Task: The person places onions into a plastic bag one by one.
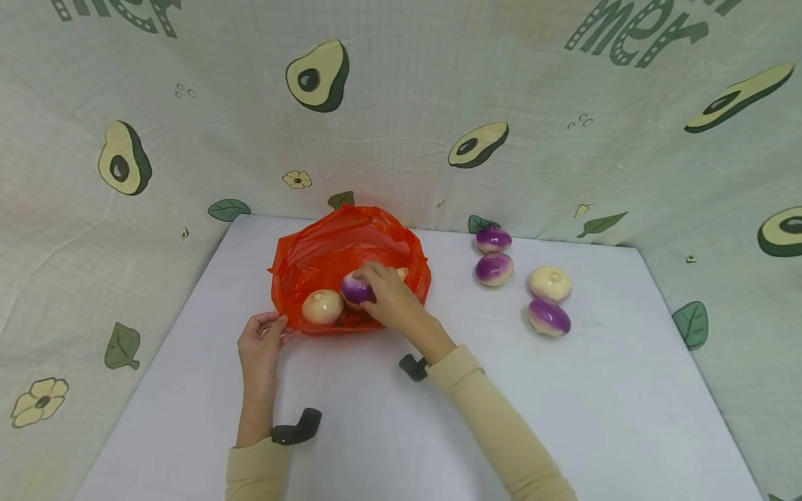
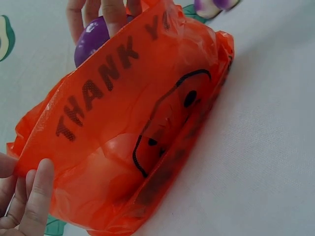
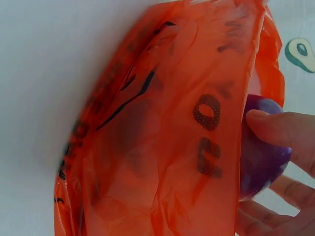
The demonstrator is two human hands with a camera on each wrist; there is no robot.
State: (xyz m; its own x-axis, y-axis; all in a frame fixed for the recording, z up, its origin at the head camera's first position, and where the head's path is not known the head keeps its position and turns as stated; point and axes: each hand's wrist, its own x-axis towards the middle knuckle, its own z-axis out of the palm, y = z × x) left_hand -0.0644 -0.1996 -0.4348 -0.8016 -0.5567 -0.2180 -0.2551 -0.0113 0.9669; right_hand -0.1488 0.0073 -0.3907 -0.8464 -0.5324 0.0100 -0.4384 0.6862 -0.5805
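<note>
Red bag: stands on the white table, its mouth spread open and its printed near wall toward the person.
Held turnip: purple and white, within the bag's mouth, just behind the near rim and about midway along it; whether it touches the bag's floor or hangs above it cannot be told.
Right hand: reaches over the bag's near rim from the right, thumb on one side of the turnip and fingers on the other, clamped on it; the turnip lies at the fingertips, to the hand's left.
Turnip's long axis: partly hidden by the right hand and the bag's wall, so its direction cannot be told for sure.
Left hand: at the bag's near left corner, thumb and fingers pinching the rim, apart from the turnip.
Nearer hand: the right, which has the turnip; the left has only the bag's edge.
Pale turnip: inside the bag, near its left front, just left of the held one; a tight gap, if any, parts them.
Another pale piece: inside the bag toward its right side, mostly hidden behind the right hand.
Loose turnips: all right of the bag and well apart from it; a rear purple turnip and front purple turnip nearer the bag, a cream turnip and tilted purple turnip farther out.
</note>
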